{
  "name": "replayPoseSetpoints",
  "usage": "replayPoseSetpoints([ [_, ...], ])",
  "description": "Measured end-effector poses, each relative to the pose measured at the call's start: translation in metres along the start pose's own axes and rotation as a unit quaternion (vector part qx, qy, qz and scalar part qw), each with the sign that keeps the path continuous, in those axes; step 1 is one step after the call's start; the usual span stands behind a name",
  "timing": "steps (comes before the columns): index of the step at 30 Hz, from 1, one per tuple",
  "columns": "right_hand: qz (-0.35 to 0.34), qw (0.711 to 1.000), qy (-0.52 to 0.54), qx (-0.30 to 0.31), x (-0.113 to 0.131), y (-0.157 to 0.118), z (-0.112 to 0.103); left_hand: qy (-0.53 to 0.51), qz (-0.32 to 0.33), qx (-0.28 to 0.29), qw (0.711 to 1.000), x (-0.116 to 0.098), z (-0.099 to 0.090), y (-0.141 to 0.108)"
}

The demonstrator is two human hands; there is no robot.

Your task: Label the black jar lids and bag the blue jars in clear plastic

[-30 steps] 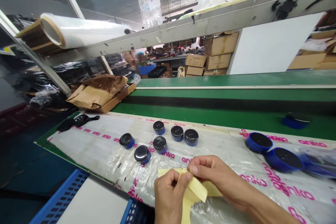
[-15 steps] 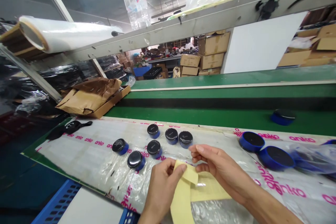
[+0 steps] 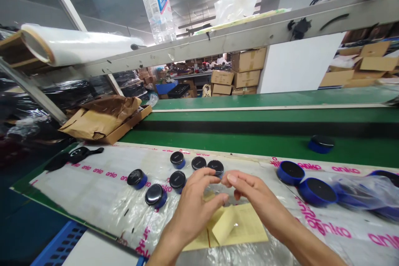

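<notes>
On the far left a big roll of clear plastic film (image 3: pixel 77 43) lies on a high rail, up out of the way. Below it an open cardboard box (image 3: pixel 106 120) with crumpled brown paper sits at the end of the bench (image 3: pixel 93 191). The bench is covered with a shiny, crinkly plastic sheet with pink words on it.

Small round tins (image 3: pixel 156 195) with blue sides and flat black tops stand in a loose bunch, close enough to reach.

The left hand (image 3: pixel 195 205) and the right hand (image 3: pixel 252 199) are held up just above the bench. Their fingertips nearly meet and pinch something thin and clear between them, maybe a see-through sticker; it is too faint to be sure. Right under the hands lies a soft yellow paper sheet (image 3: pixel 240 228), flat, with one flap folded over.

To the right sit bigger blue round tins (image 3: pixel 314 191), beside a loose plastic bag (image 3: pixel 364 195).
</notes>
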State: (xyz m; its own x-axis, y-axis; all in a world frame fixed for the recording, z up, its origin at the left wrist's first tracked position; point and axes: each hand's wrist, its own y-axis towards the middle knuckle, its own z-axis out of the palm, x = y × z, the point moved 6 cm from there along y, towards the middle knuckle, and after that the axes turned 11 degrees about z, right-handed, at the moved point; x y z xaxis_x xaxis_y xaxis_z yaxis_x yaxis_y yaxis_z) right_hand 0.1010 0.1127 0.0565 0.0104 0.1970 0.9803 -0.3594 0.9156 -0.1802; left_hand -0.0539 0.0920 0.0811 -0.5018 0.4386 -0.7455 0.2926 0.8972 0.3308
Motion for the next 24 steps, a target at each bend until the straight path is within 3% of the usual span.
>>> replayPoseSetpoints([
  [5,-0.039,0.998,-0.053,0.017,0.013,-0.003,0.013,-0.061,-0.007,0.009,0.998,-0.009,-0.002,0.002],
  [11,-0.045,0.997,-0.065,0.014,0.009,-0.002,0.017,-0.058,0.003,-0.02,0.998,-0.004,-0.002,-0.007],
  [18,-0.045,0.997,-0.057,0.032,0.01,-0.003,0.023,-0.145,-0.019,-0.024,0.989,0.0,0.0,-0.015],
  [24,-0.034,0.997,-0.055,0.034,0.007,-0.001,0.027,-0.111,-0.016,-0.017,0.994,-0.002,-0.004,-0.019],
])
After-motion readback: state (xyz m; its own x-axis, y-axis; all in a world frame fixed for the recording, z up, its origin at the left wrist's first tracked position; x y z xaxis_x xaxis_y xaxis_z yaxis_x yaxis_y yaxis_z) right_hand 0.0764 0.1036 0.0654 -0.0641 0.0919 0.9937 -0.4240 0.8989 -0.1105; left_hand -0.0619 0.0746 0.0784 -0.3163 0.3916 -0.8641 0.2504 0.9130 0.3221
